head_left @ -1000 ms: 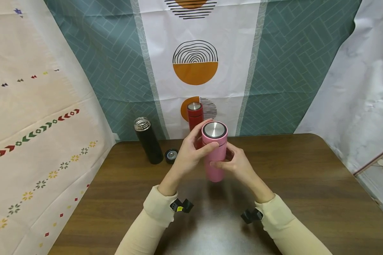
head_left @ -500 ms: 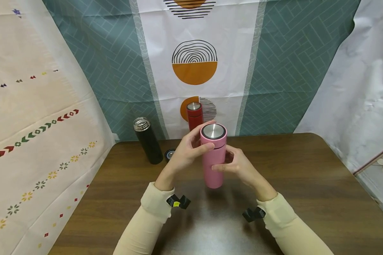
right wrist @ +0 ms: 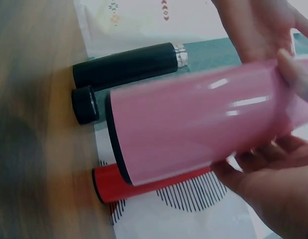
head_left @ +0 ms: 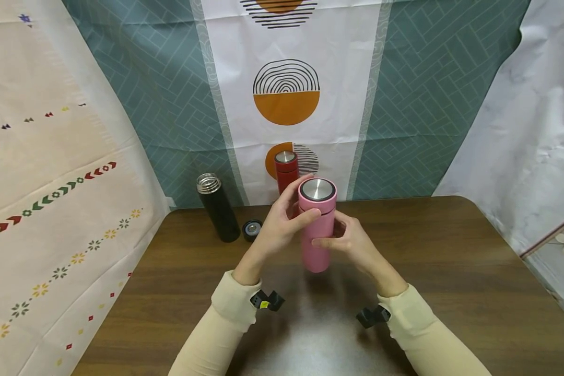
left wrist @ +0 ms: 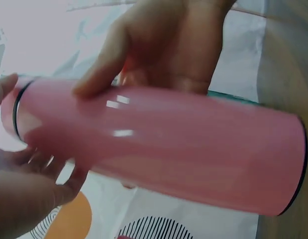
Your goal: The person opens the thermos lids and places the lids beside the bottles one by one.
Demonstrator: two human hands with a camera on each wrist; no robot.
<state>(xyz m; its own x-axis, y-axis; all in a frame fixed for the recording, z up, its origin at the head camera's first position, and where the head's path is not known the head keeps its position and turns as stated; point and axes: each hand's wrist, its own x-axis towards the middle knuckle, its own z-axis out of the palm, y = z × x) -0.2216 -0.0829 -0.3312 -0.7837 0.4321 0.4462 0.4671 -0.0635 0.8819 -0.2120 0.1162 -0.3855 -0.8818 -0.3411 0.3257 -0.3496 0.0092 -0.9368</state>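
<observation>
Above the table, both hands hold a pink thermos flask (head_left: 317, 237) with a steel-topped lid (head_left: 317, 189), roughly upright in the head view. My left hand (head_left: 279, 220) grips it around the lid, thumb across the front near the seam. Lower down, my right hand (head_left: 355, 244) wraps the body from the right side. In the left wrist view the flask (left wrist: 193, 142) lies across the picture, with its dark base edge at the right. Its base hangs apart from the table in the right wrist view. Most fingertips are hidden behind the flask.
A black flask (head_left: 220, 211) without its lid stands at the table's back left. Beside it lies a black lid (head_left: 252, 230), underside up. A red flask (head_left: 287, 169) stands behind my left hand, partly covered. Patterned cloth (head_left: 286, 109) hangs behind the wooden table (head_left: 451, 292).
The pink flask dipped slightly half a second ago and has since risen a little, its top shifting right. My left hand moved with it, and both hands kept hold.
</observation>
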